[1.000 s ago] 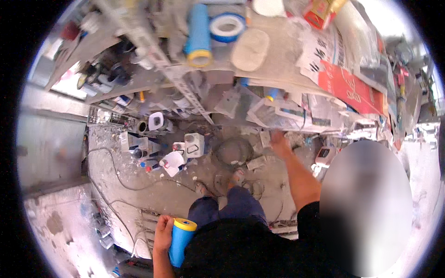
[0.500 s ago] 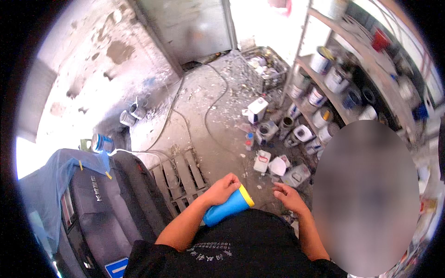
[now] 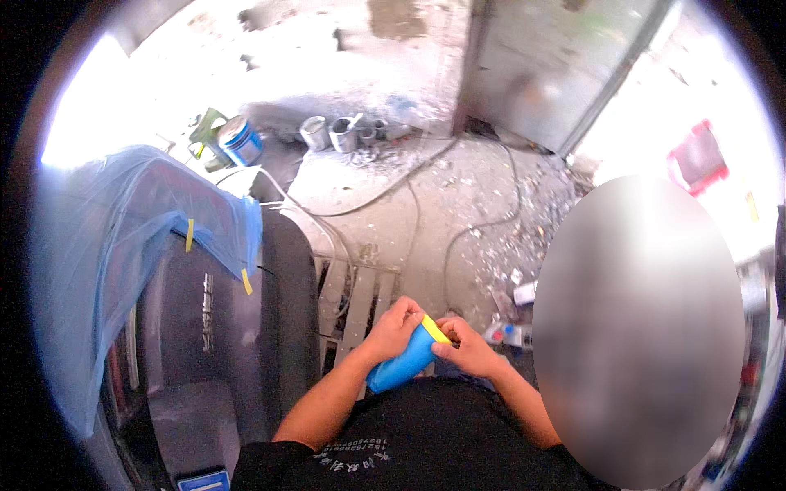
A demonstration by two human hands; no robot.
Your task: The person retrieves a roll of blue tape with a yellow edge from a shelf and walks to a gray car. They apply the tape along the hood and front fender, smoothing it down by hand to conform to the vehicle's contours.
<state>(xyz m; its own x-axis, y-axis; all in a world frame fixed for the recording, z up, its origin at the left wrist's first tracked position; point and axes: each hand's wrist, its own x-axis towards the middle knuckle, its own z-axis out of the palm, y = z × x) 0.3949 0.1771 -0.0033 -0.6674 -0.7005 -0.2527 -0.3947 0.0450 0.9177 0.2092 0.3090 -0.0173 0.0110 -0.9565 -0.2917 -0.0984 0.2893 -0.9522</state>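
Note:
In front of my body I hold a roll of blue masking film (image 3: 401, 367) with a yellow tape band along its upper end. My left hand (image 3: 396, 329) is closed around the roll's upper left side. The fingers of my right hand (image 3: 467, 348) pinch the yellow band at its right end. To my left stands the dark grey rear of a car (image 3: 184, 327). Blue masking film (image 3: 98, 245) drapes over its far and left part, fixed with short strips of yellow tape (image 3: 246, 282).
Beyond the car sit a blue-and-white can (image 3: 240, 141) and grey buckets (image 3: 314, 133) by the wall. A wooden pallet (image 3: 360, 304) lies ahead, with hoses (image 3: 385, 199) across the littered floor. A blurred oval hides much of the right side.
My right hand has come in from the right and now grips the yellow band, having been apart from the roll. My view has swung left, toward the car; the shelves have mostly left view.

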